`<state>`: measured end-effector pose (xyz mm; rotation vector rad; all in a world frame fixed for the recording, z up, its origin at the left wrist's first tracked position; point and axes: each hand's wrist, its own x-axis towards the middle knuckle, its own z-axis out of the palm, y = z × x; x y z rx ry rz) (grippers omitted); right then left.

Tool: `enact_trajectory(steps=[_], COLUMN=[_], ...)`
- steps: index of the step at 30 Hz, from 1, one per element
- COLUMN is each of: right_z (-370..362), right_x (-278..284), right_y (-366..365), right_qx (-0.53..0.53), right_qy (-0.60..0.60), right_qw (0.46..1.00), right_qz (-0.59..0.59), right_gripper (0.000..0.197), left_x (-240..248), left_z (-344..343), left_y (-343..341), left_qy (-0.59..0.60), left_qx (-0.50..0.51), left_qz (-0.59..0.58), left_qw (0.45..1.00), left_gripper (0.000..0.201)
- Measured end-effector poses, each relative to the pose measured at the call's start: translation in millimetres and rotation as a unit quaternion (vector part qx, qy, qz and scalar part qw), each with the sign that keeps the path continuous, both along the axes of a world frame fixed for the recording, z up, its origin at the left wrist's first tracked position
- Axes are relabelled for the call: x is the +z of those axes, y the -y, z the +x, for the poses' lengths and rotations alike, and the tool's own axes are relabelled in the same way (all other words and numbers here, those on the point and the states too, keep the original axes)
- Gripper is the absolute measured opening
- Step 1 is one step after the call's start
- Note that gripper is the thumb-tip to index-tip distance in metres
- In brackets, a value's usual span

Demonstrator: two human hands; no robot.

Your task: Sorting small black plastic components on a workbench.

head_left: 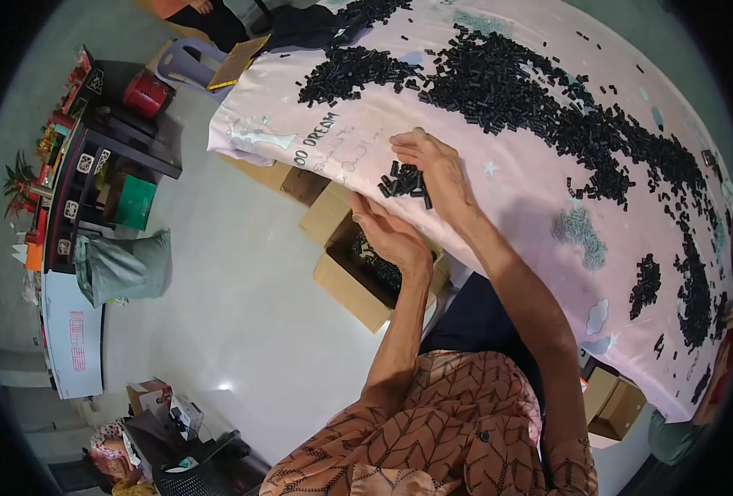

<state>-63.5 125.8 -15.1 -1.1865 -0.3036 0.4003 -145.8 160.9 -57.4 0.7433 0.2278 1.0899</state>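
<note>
On the pink printed cloth point(532, 182) my right hand point(442, 169) is set on edge, its fingers bent loosely around the far side of a small heap of short black cylinders point(403, 182). The heap lies by the near edge of the cloth. My left hand point(393, 238) is held open just below that edge, palm turned up and fingers stretched, with nothing seen in it. Beneath it stands an open cardboard box point(351, 291) with more black pieces inside; my left hand and forearm hide part of it.
A large spread of black cylinders point(499, 83) covers the far part of the cloth, with smaller groups point(646, 285) at right. Another cardboard box point(614, 405) is under the right edge. A purple plastic chair point(188, 64) and a grey-green sack point(126, 266) stand at left. A person point(205, 21) is at the far left.
</note>
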Motion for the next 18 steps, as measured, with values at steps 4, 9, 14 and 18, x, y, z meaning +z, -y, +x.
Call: enact_trajectory(steps=[4,9,14,18], right_z=[-25,-53,-72,-70], right_x=[7,-2,-9,28], right_y=[-11,-23,-39,-34], right_qx=[0.005,-0.017,0.007,0.058], right_qy=[0.071,0.332,0.354,0.032], right_qw=[0.996,0.924,0.920,0.997], right_qz=[-0.055,-0.191,-0.168,-0.038], right_gripper=[0.033,0.031,0.023,0.031], left_x=[-6,9,-72,-99], left_z=[0,-13,-17,-32], left_y=[-7,-11,-66,-94], left_qy=[0.005,-0.011,0.087,-0.054], left_qx=[-0.006,-0.113,-0.249,-0.148], left_qz=[-0.027,-0.261,-0.199,-0.139], left_qw=[1.000,0.959,0.944,0.978], left_gripper=[0.058,0.036,0.034,0.030])
